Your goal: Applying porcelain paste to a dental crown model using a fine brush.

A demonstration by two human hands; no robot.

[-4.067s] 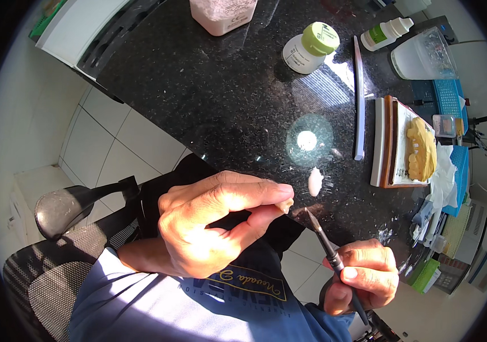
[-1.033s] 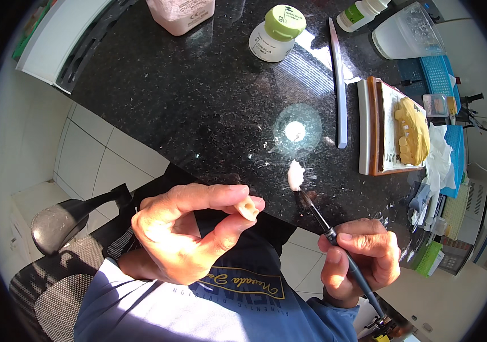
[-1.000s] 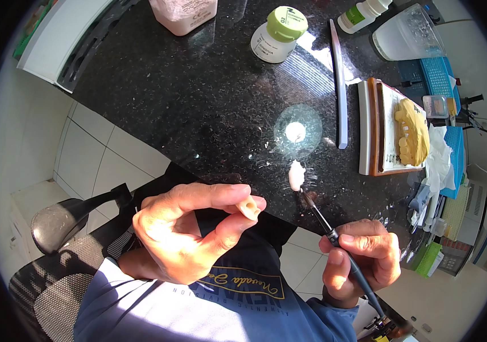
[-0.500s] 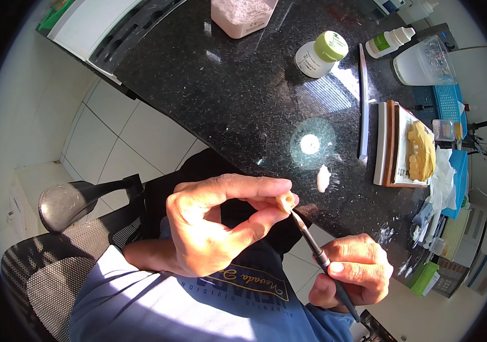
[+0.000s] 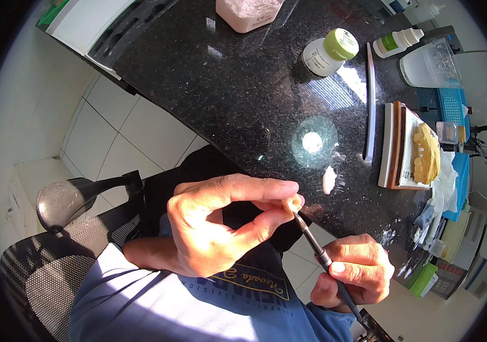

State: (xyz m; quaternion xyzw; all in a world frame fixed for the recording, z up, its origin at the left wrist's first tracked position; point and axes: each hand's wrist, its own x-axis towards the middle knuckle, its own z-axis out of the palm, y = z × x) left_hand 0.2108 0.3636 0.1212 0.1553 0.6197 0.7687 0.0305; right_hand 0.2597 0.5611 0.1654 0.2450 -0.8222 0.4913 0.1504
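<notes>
My left hand point(image 5: 215, 222) pinches a small, hollow, tooth-coloured dental crown point(image 5: 293, 203) between thumb and fingertips. A dark opening shows in the crown's end. In my right hand point(image 5: 363, 269) is a slim brush point(image 5: 321, 255) with a black handle and metal ferrule, held like a pen. The brush points up and left; its tip is at the crown's lower edge, and I cannot tell how far it reaches in. Just beyond my left fingertips, a small white smear of paste or powder point(image 5: 328, 180) lies on the black speckled worktop point(image 5: 226, 108).
A green-capped white jar point(image 5: 322, 57), a pink powder tub point(image 5: 249, 16) and a white dropper bottle point(image 5: 397, 43) stand at the back. To the right, a yellow dental model point(image 5: 426, 155) sits on stacked pads beside a long pale strip point(image 5: 370, 102). A chair armrest point(image 5: 64, 202) is left.
Crown and brush tip have shifted slightly right, and the crown's opening shows more. Things on the worktop appear slightly shifted as the view moves. Both hands keep their grips.
</notes>
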